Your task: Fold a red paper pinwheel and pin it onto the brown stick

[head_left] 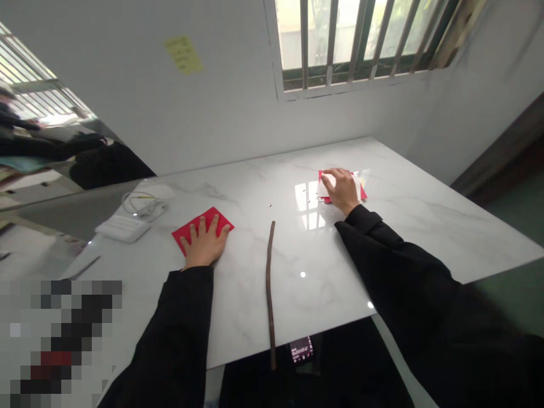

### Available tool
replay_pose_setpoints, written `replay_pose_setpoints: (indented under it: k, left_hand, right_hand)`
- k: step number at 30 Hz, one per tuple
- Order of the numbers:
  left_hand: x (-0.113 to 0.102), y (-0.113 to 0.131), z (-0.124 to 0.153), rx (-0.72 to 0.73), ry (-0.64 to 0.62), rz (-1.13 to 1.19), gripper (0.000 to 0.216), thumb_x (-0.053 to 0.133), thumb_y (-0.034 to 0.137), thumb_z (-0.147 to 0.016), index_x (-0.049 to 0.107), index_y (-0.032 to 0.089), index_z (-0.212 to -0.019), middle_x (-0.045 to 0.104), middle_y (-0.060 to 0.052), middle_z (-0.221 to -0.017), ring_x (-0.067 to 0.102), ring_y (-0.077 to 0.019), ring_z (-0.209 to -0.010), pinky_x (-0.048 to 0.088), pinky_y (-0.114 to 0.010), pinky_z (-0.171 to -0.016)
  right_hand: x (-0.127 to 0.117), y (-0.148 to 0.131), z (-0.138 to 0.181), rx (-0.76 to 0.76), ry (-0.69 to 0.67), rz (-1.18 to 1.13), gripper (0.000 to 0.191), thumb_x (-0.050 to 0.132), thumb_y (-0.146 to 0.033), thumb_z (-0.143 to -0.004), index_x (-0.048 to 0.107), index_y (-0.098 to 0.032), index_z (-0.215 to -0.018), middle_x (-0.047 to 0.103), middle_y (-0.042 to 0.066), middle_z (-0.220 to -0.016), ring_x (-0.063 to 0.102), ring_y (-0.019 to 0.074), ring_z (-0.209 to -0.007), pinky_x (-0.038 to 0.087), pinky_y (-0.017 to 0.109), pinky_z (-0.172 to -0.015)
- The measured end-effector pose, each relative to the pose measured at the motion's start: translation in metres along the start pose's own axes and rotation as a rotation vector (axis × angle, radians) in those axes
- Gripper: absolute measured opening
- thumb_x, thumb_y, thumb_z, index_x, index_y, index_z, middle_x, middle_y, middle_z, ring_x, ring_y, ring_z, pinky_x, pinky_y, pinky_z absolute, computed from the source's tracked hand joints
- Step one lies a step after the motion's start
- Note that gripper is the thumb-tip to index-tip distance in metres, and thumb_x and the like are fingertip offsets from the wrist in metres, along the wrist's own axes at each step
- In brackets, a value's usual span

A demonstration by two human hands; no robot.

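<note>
My left hand point(205, 242) lies flat with spread fingers on a red sheet of paper point(196, 224) on the left of the table. On the far right side, my right hand point(341, 190) rests over a small pile of papers. A white piece of paper point(326, 186) shows under its thumb and fingers, with a red piece of paper point(364, 194) beneath. The right fingers are bent, and the thumb stands a little apart from them. Between the two hands, a thin brown stick point(269, 283) lies lengthwise, its near end reaching past the table edge.
The white marbled table point(246, 317) meets a wall with a barred window point(361, 39) and a yellow note point(184, 55). A white box-like device point(123, 228) and a coiled cable point(147, 205) lie at left. A lit phone screen point(301, 349) is below the near edge. Another person point(12, 116) is far left.
</note>
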State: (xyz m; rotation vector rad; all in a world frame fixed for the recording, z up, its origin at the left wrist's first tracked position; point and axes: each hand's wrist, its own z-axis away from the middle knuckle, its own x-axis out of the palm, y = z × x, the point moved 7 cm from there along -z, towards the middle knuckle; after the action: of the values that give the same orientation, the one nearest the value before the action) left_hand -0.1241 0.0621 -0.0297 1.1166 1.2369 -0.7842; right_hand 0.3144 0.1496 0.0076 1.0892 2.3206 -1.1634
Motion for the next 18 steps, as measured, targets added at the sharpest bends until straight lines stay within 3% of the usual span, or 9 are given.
replay_pose_setpoints:
  k: [3,7,9,12,15,18]
  left_hand:
    - [-0.015,0.015,0.003,0.024,0.139,0.087,0.074,0.038,0.064,-0.102,0.051,0.019,-0.159,0.031,-0.021,-0.173,0.021,-0.0514,-0.160,0.015,-0.076,-0.124]
    - [-0.039,0.072,0.021,0.345,0.423,0.257,0.051,0.048,0.051,-0.103,0.070,0.018,-0.136,0.053,-0.017,-0.159,0.035,-0.0420,-0.153,0.021,-0.062,-0.128]
    - [-0.038,0.104,0.030,0.491,0.437,0.355,0.044,0.049,0.050,-0.104,0.075,0.021,-0.124,0.061,-0.014,-0.148,0.045,-0.0364,-0.145,0.025,-0.056,-0.127]
    - [-0.030,0.138,0.037,0.562,0.434,0.461,0.042,0.047,0.049,-0.105,0.079,0.023,-0.099,0.072,-0.013,-0.126,0.054,-0.0334,-0.129,0.034,-0.053,-0.119]
    - [-0.019,0.154,0.035,0.573,0.439,0.532,0.042,0.047,0.047,-0.105,0.079,0.023,-0.092,0.076,-0.012,-0.110,0.057,-0.0317,-0.116,0.038,-0.049,-0.112]
    - [-0.011,0.154,0.031,0.563,0.422,0.569,0.041,0.047,0.044,-0.105,0.080,0.023,-0.090,0.077,-0.010,-0.102,0.059,-0.0301,-0.107,0.040,-0.045,-0.106]
  right_hand:
    - [0.003,0.034,-0.001,0.093,-0.035,0.116,0.042,0.047,-0.039,-0.106,0.072,-0.012,-0.127,0.072,0.019,-0.132,0.060,0.0330,-0.129,0.040,0.048,-0.117]
    - [0.025,0.048,0.008,0.127,-0.239,0.272,0.054,0.060,-0.044,-0.100,0.063,-0.009,-0.141,0.063,0.024,-0.145,0.057,0.0373,-0.135,0.040,0.050,-0.117]
    - [0.034,0.050,0.011,0.132,-0.323,0.339,0.051,0.062,-0.042,-0.098,0.066,-0.010,-0.139,0.063,0.024,-0.143,0.059,0.0387,-0.132,0.041,0.051,-0.115]
    - [0.035,0.051,0.012,0.131,-0.333,0.354,0.045,0.060,-0.035,-0.098,0.069,-0.010,-0.135,0.067,0.023,-0.139,0.061,0.0373,-0.131,0.042,0.049,-0.115]
    - [0.032,0.053,0.010,0.133,-0.292,0.296,0.044,0.059,-0.029,-0.097,0.071,-0.009,-0.134,0.070,0.019,-0.139,0.063,0.0336,-0.130,0.044,0.043,-0.114]
    - [0.026,0.056,0.010,0.183,-0.240,0.262,0.041,0.059,-0.030,-0.096,0.075,-0.013,-0.130,0.073,0.016,-0.135,0.067,0.0323,-0.124,0.047,0.041,-0.109]
